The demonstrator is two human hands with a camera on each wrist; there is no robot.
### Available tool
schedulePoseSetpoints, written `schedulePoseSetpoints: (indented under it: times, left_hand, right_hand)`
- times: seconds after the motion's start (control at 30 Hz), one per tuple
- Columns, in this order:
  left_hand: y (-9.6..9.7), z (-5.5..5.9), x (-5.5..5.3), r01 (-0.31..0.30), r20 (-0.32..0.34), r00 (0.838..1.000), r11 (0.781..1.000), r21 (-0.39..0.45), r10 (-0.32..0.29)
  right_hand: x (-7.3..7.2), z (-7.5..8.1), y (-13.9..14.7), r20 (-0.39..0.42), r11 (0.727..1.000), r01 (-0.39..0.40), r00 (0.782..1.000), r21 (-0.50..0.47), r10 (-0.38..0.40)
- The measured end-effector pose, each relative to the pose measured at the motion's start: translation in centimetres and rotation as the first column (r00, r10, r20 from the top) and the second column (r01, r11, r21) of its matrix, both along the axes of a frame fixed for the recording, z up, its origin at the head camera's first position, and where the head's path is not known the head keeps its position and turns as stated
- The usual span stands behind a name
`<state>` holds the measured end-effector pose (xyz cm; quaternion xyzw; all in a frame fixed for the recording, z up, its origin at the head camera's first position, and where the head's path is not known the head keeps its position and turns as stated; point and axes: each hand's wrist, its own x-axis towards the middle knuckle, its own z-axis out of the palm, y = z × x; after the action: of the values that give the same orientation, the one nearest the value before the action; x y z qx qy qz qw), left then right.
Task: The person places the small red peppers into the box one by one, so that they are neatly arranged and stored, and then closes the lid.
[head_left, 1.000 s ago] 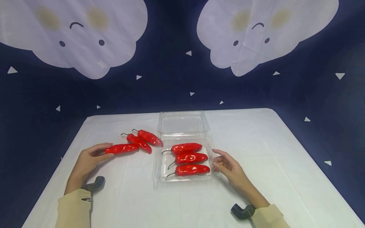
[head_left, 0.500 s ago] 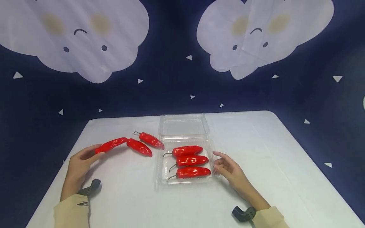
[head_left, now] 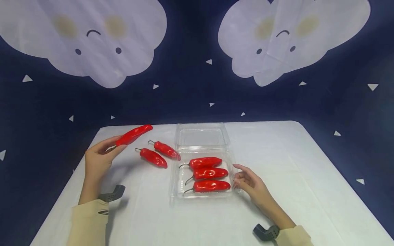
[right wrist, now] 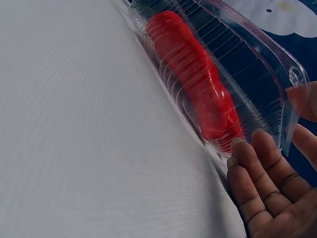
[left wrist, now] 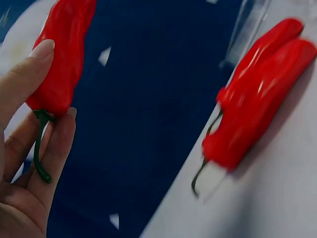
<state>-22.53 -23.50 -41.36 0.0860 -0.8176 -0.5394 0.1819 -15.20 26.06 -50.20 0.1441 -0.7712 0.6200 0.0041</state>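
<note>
My left hand (head_left: 101, 155) holds a red chili pepper (head_left: 133, 134) raised over the table's left side. In the left wrist view, the thumb lies across the pepper near its green stem (left wrist: 40, 148), with fingers behind it. Two more red peppers (head_left: 154, 158) lie on the cloth to its right, one close against the box. An open clear plastic clamshell box (head_left: 201, 148) holds three red peppers (head_left: 210, 186) side by side, stems to the left. My right hand (head_left: 253, 186) grips the box's right edge; in the right wrist view, fingertips (right wrist: 240, 146) meet the wall and a thumb touches the rim.
The box's lid (head_left: 201, 135) lies folded back toward the table's far edge. A white cloth covers the table (head_left: 286, 157). Behind it hangs a dark blue curtain (head_left: 184, 68) with clouds and small white triangles. Each wrist wears a dark camera mount (head_left: 112, 193).
My left hand has lifted its pepper off the table, up and to the right, away from the other two. My right hand stays at the box. The head view has shifted slightly.
</note>
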Motion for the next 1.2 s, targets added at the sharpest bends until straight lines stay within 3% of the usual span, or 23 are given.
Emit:
schedulePoseSetpoints:
  times: [0.1,0.23,0.33,0.47,0.6,0.83,1.0,1.2]
  left_hand:
    - [2.1,0.5,-0.1,0.075,-0.083,0.994,0.997,-0.035,-0.077]
    - [5.0,0.3,-0.1,0.168,-0.118,0.977,0.981,-0.101,-0.179]
    - [7.5,-0.2,-0.3,0.277,-0.125,0.945,0.942,-0.192,-0.303]
    - [10.8,-0.9,-0.5,0.403,-0.132,0.887,0.882,-0.243,-0.442]
    - [13.8,-1.8,-0.3,0.487,-0.103,0.851,0.847,-0.213,-0.515]
    - [17.8,-3.2,-0.1,0.55,-0.092,0.806,0.797,-0.248,-0.585]
    - [18.9,-3.8,0.1,0.525,-0.081,0.806,0.771,-0.36,-0.586]
    - [19.2,-4.0,0.2,0.457,-0.081,0.831,0.759,-0.464,-0.55]
  right_hand:
    - [0.1,0.2,0.0,0.008,1.0,0.002,1.0,0.002,-0.002]
    - [0.1,0.3,0.1,0.023,1.0,0.003,1.0,-0.007,-0.003]
    - [0.1,0.3,0.1,0.008,1.0,0.001,1.0,-0.016,0.0]
    - [0.1,0.1,0.0,-0.004,1.0,-0.011,1.0,-0.022,0.011]
    - [0.2,0.0,-0.1,-0.006,1.0,-0.015,1.0,-0.017,0.015]
    - [0.2,0.1,0.0,-0.016,1.0,-0.012,1.0,-0.008,0.012]
    - [0.1,0.0,0.0,-0.017,0.999,-0.026,1.0,-0.019,0.025]
    - [0.1,0.0,0.1,-0.017,1.0,-0.017,1.0,-0.011,0.017]
